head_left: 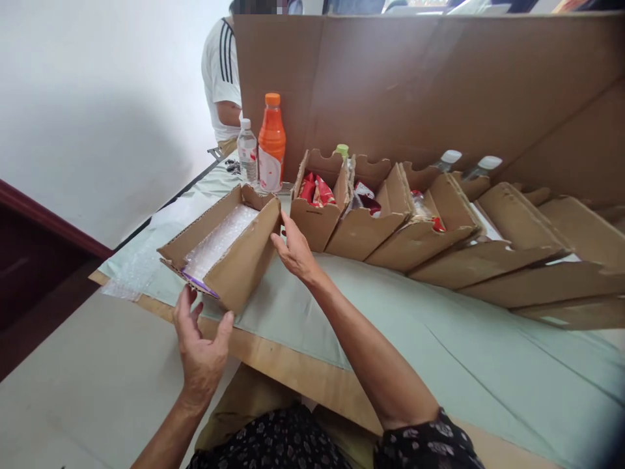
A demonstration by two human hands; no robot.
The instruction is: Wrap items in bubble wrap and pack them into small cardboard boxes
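An open-topped cardboard box (251,260) stands at an angle on the left part of the table. Inside it lies something flat wrapped in bubble wrap (222,238), with a purple strip showing at the near end. My right hand (295,251) rests flat against the box's far right side, fingers stretched out. At the near end is my left hand (201,345), fingers curved and apart, thumb spread; its fingertips are at the box's lower edge, and I cannot tell whether they touch it.
Similar cardboard boxes (317,225) line up to the right, some holding red packets (322,192). Behind them rises a large cardboard panel (415,85). An orange bottle (272,143) and a clear bottle (247,153) stand at the back left. Beyond sits a person (222,78).
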